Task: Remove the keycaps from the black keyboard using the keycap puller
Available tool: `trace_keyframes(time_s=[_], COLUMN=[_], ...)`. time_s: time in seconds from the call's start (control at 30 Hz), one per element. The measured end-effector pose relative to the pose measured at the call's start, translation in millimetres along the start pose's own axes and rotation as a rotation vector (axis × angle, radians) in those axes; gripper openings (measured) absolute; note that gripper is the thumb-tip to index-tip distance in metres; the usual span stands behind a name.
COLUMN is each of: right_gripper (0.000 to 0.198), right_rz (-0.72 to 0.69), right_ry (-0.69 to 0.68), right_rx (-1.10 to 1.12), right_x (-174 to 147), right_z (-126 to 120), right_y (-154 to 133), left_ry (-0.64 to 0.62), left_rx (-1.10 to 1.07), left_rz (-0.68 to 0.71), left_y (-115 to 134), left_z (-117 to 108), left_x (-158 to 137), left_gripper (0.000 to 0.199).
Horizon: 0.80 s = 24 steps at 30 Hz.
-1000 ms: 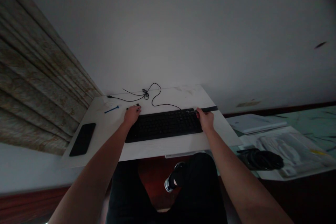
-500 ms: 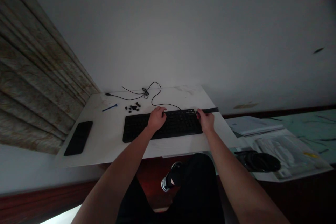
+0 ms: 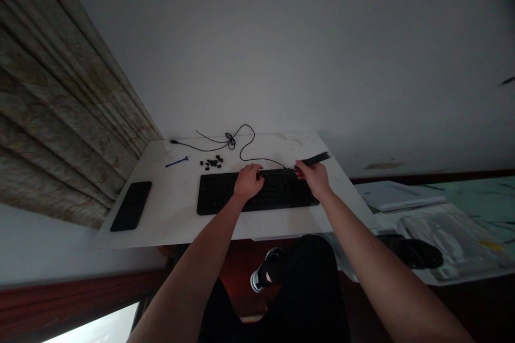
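A black keyboard [image 3: 219, 193] lies on the white table, its cable running from the back edge. My left hand [image 3: 248, 182] rests on its upper middle, fingers curled at the back rows and thumb bent toward them, holding it. Over the keyboard's right end, my right hand [image 3: 313, 176] is closed around a slim black brush [image 3: 317, 158], whose bristly end points right and slightly up. Thin metal shows at the fingertips near the keys, too small to make out. Several loose black keycaps [image 3: 212, 162] lie behind the keyboard, left of my left hand.
A blue stick-like tool [image 3: 177, 161] lies left of the keycaps. The bundled cable [image 3: 230, 141] runs along the back by the wall. A black phone [image 3: 132, 206] sits at the table's left. To the right, papers [image 3: 398, 195] and a black item [image 3: 416, 252] lie on a lower surface.
The brush in my right hand has tilted, its far end rising, and the hand has shifted slightly toward the keyboard's back. My left hand stays on the keyboard. The view has moved a little.
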State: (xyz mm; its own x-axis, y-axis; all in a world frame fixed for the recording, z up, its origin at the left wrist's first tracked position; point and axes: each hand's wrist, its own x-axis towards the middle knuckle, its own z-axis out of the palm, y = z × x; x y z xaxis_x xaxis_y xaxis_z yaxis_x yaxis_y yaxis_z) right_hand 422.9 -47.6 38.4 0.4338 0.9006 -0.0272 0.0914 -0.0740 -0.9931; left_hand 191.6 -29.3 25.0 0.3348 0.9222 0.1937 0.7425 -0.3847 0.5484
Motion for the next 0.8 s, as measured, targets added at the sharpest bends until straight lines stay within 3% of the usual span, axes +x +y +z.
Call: trace_keyframes(time_s=[0.1,0.2,0.4,0.6,0.8], right_gripper=[0.026,0.023,0.025,0.022,0.011], right_rz=[-0.091,-0.158,-0.312,-0.319,-0.272], right_ry=[-0.156,-0.226,-0.258,-0.294,-0.412], right_rx=[-0.166,-0.383,-0.74,-0.813,-0.676], right_x=[-12.3,-18.6,-20.6,-20.4,-14.8], right_z=[32.8,57.2,74.8,83.0,79.2], right_y=[-13.8,-23.3,-35.3,-45.6,-45.8], left_ry=[0.002,0.005,0.002,-0.015,-0.028], left_rx=[0.013,0.038,0.07,0.081,0.108], left_rz=[0.023,0.072,0.06,0.034,0.049], left_y=[0.5,-0.1,-2.0,-1.8,-1.5], left_z=[-0.8,-1.3,-2.1,-2.3,-0.4], left_x=[-1.6,-2.8,-0.2,-0.1,0.1], left_gripper=[0.04,0.044,0.017,0.014,0.016])
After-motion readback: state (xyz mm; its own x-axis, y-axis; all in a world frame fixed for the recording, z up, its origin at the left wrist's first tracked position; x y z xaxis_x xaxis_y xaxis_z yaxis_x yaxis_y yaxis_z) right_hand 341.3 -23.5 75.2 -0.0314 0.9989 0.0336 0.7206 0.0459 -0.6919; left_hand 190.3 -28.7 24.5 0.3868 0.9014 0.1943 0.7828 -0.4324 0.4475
